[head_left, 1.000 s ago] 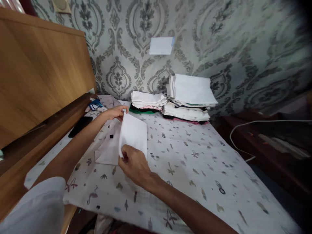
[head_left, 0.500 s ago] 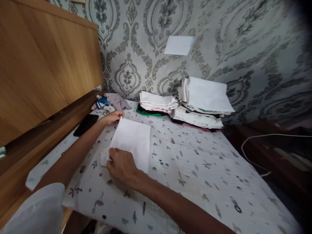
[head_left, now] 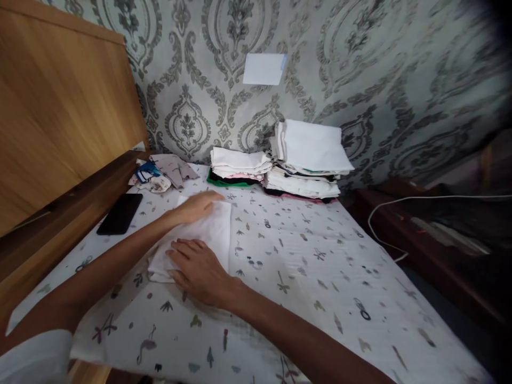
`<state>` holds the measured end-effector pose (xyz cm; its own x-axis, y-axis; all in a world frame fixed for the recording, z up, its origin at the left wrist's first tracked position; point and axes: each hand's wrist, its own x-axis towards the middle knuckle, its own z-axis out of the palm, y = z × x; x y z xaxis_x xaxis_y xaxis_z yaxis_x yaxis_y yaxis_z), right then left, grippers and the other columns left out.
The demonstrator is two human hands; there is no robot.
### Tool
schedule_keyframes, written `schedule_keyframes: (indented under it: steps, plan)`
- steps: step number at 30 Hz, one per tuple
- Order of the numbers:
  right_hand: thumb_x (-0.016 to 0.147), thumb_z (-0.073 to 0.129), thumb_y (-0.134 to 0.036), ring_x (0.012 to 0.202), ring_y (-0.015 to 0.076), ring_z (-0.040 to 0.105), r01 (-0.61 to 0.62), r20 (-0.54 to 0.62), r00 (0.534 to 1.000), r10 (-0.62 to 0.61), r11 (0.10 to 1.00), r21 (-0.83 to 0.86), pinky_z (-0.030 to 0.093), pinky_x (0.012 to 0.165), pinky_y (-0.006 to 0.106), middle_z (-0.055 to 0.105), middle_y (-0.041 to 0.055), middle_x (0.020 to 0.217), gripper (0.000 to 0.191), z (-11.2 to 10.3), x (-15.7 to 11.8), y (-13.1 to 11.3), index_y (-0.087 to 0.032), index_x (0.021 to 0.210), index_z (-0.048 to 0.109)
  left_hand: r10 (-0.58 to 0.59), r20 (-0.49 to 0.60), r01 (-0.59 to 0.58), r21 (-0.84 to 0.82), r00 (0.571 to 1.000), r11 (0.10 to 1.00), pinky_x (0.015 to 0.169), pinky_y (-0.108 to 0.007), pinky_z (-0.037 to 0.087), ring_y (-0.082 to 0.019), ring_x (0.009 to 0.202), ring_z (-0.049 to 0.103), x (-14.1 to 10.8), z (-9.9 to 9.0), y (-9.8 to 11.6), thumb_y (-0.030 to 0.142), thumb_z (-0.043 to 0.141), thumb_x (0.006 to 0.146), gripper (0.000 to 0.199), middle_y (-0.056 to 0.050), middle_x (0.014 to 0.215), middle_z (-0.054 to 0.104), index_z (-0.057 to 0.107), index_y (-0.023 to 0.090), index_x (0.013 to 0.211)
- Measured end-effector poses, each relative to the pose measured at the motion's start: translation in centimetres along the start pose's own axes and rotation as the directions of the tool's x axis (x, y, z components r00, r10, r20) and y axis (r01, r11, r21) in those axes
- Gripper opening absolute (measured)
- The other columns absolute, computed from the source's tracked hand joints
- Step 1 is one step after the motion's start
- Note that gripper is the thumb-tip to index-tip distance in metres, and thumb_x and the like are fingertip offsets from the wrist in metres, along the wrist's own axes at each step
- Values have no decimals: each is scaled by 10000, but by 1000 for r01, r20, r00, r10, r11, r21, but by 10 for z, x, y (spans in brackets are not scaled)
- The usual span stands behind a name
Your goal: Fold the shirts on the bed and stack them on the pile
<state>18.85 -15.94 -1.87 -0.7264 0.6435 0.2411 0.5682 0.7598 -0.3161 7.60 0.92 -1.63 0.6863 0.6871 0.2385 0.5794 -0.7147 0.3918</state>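
Fingers (head_left: 181,247) of right hand (head_left: 202,271) and left hand (head_left: 196,207) extended, unclenched, over folded white cloth (head_left: 218,232), toward left edge of tabletop (head_left: 320,288). Probably light, soft, floppy; best held by 2 corners.

White cloth (head_left: 218,233) partly hidden by 2 hands (head_left: 200,269), white sleeve (head_left: 38,356) cut off at lower left.

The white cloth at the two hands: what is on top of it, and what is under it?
The left hand and right hand are over the white cloth. The printed sheet shows around it; whatever lies directly underneath is covered, as is cloth beneath the hands.
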Motion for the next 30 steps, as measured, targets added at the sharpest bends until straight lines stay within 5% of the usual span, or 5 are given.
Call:
schedule_keyframes:
  steps: [9,15,19,22,30]
  plan:
    - [1004,420,-539,1490,277,267,77,26,997,-76,995,-63,201,1220,498,389,172,1570,675,22,-15,10,-92,1505,350,31,433,-82,99,901,992,1234,-461,7,-199,1547,88,50,55,3,558,201,1017,657,-62,1673,141,213,225,1583]
    - [1011,455,-393,1370,239,460,96,-99,991,-85,988,117,303,1172,450,575,131,1426,413,15,-19,26,-143,1320,568,-109,89,104,61,990,993,1198,-434,213,-246,1476,303,58,41,1,418,285,1017,529,-133,1591,367,382,171,1475]
    - [926,490,-220,1021,220,636,-228,-308,873,378,875,427,483,941,394,718,88,1068,185,-15,-22,94,-189,986,662,-130,-183,129,-15,975,991,1013,-406,435,-252,1197,547,12,21,27,280,372,967,339,-130,1288,587,512,171,1256]
    - [878,497,-163,643,149,591,-536,9,690,724,502,679,486,621,273,657,9,748,134,-37,-13,155,-204,952,602,12,-109,-9,26,994,1000,836,-376,472,-231,942,567,-29,19,61,247,424,954,133,-68,991,612,547,201,976]
    - [863,599,-216,367,70,400,-602,384,737,557,282,747,268,371,178,571,-46,526,82,-52,13,213,-205,861,518,374,30,-375,52,927,926,861,-387,445,-237,963,528,-75,42,102,190,488,957,60,-103,1048,604,506,176,1011]
